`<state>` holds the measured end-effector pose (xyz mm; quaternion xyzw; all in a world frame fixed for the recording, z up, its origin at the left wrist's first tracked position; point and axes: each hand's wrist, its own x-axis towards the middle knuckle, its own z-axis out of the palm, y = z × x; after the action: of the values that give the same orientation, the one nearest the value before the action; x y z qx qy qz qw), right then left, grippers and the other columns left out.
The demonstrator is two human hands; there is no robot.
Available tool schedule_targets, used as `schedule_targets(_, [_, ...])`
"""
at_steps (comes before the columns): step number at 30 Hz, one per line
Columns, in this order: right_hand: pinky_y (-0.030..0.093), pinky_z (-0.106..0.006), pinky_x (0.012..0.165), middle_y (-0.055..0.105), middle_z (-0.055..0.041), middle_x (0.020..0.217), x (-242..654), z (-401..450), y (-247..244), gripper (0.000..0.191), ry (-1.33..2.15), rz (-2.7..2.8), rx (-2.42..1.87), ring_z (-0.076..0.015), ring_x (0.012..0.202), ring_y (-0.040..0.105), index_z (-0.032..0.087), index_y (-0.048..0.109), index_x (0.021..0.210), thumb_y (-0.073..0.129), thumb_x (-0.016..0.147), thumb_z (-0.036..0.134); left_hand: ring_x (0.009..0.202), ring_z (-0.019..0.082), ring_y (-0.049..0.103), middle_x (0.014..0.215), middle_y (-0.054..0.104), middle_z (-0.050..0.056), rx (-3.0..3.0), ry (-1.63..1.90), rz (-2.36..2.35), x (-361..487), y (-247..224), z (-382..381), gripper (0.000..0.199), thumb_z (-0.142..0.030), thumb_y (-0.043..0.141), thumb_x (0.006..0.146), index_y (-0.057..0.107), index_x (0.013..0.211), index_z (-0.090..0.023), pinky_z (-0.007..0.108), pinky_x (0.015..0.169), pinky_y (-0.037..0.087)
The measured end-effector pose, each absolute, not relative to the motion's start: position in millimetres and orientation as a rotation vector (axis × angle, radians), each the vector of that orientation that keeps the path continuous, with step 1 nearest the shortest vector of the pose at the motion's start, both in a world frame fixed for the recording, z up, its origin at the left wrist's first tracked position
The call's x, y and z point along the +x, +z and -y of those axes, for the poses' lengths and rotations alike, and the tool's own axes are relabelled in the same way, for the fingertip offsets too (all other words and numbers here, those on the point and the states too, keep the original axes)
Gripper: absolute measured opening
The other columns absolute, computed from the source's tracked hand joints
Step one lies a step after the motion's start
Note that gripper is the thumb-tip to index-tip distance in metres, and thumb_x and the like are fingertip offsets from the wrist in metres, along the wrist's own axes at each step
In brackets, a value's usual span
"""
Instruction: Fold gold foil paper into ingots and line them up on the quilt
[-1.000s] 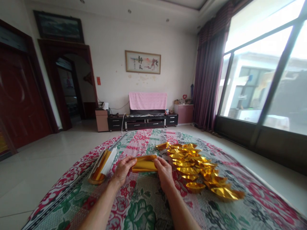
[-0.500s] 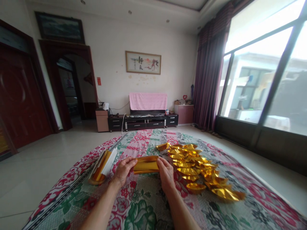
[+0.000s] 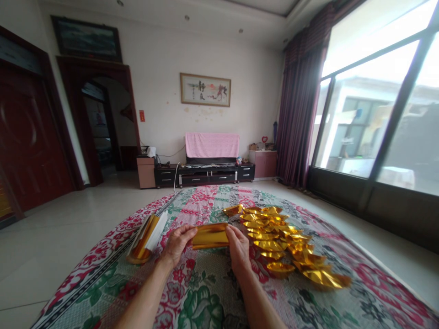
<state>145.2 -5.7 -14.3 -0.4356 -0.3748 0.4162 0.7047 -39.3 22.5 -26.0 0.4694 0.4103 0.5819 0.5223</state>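
Observation:
Stretched between my two hands is a folded strip of shiny gold foil paper [image 3: 210, 236], held level above the cloth. My left hand [image 3: 178, 244] pinches its left end between thumb and fingers. At the other end my right hand [image 3: 238, 244] grips it the same way. To the right lie rows of folded gold paper ingots [image 3: 267, 236], boat-shaped with pointed ends. Left of my hands rests a curled stack of gold foil sheets [image 3: 146, 240] with white backing showing.
A flowered cloth [image 3: 202, 301] in red, green and grey lies under everything. Beyond it, a low black cabinet [image 3: 207, 176] stands by the wall with a pink cloth [image 3: 212, 144] draped over something on it. Large windows [image 3: 363, 123] and a purple curtain [image 3: 297, 109] are at the right.
Both hands and the gold strip have shifted very slightly to the right. The ingots and the stack of sheets stay where they were.

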Motion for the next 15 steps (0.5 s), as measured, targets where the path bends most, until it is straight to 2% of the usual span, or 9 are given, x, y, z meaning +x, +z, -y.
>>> schedule_targets(15, [0.045, -0.025, 0.061, 0.069, -0.0060, 0.074, 144.5, 0.4, -19.4, 0.043, 0.810, 0.859, -0.951, -0.0170, 0.069, 0.059, 0.013, 0.073, 0.081, 0.069, 0.057, 0.048, 0.059, 0.010, 0.054, 0.063, 0.063, -0.003, 1.132, 1.378, -0.971, -36.3, -20.8, -18.0, 0.025, -0.035, 0.074, 0.057, 0.066, 0.071, -0.016, 0.020, 0.058, 0.040])
